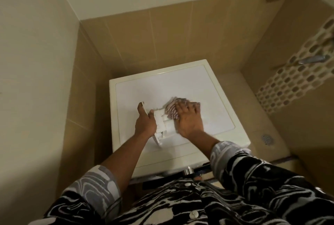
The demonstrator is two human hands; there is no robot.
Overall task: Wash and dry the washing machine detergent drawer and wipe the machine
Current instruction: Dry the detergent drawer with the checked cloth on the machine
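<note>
Drying looks to be the step in hand. The left hand [145,124] grips the near-left edge of the white detergent drawer [165,125], thumb raised along its side, probably to keep it from sliding under the rubbing. The drawer lies between the two hands on the washing machine top [207,87], which gives it firm backing. The right hand [189,120] lies palm down with fingers spread over a striped cloth [171,110], pressing it onto the far-right end of the drawer. The cloth is motion-blurred, so how far it reaches inside the compartments cannot be told. Right of the right hand and well apart, a floor drain [267,139] sits in the tiled floor. The machine top beyond both hands probably awaits wiping.
</note>
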